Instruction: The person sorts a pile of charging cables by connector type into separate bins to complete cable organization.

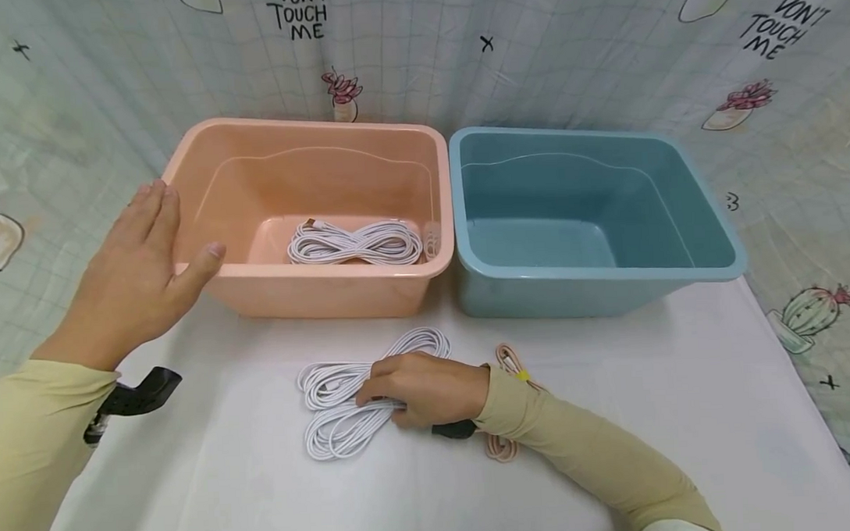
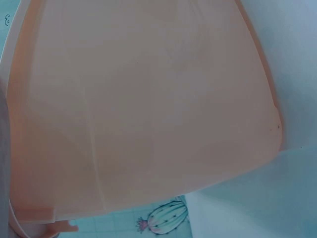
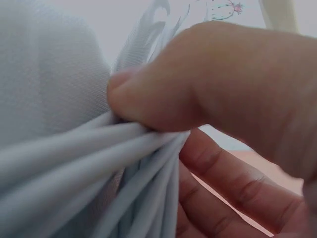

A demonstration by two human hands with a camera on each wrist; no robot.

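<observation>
My left hand [image 1: 131, 268] lies with straight fingers along the left rim of a peach plastic bin [image 1: 320, 291]; the left wrist view is filled by the bin's outer wall [image 2: 158, 109]. On the table, my right hand [image 1: 429, 386] pinches a coiled white cable [image 1: 343, 434] at its bunched middle. The right wrist view shows the thumb [image 3: 153, 99] pressed over the white strands, with fingers behind them. Another white cable coil [image 1: 334, 378] lies against it, partly covered by the hand. Inside the peach bin rests a white cable bundle [image 1: 357, 244].
A blue bin [image 1: 574, 295] stands right beside the peach one. Under the right forearm lies a beige cable [image 1: 502, 449] with a yellow tie [image 1: 522, 376], partly hidden by the sleeve. A printed cloth [image 1: 404, 55] hangs behind the white-covered table [image 1: 264, 490].
</observation>
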